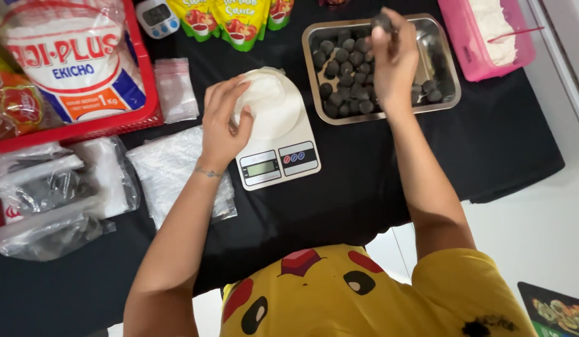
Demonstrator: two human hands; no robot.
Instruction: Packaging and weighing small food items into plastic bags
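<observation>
My left hand rests on a round white lump of dough or a lid that sits on a small white kitchen scale. My right hand hovers over a metal tray filled with several dark balls, and its fingertips pinch one dark ball above the tray's far edge. Both forearms reach out over a table covered in black cloth.
A red basket with a large white bag stands at the far left. Clear plastic bags lie beside the scale. A pink tub of white powder sits at the far right, with sauce pouches and a small timer behind.
</observation>
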